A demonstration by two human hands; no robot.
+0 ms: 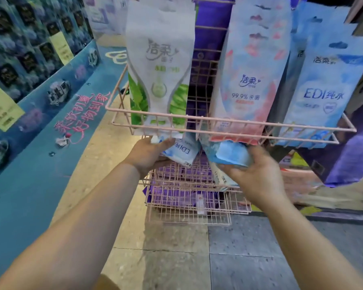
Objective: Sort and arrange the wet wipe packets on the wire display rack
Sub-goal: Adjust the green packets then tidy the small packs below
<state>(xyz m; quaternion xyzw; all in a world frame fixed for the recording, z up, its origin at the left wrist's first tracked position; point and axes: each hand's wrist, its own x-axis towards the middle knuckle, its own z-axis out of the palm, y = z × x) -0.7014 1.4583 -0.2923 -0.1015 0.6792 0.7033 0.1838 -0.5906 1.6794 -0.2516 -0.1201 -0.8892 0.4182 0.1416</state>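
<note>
Two blue packets sit just under the pink wire basket: the left hand pinches the EDI packet, the right hand cups a blue packet. They look soft, slick and light, so gripping the flat faces seems safest.

The floor was paved in beige and grey speckled tiles, meeting along a seam toward six o'clock. At nine o'clock ran a curved teal display counter with pink lettering and yellow price tags. Purple panelling stood behind at twelve o'clock.
</note>
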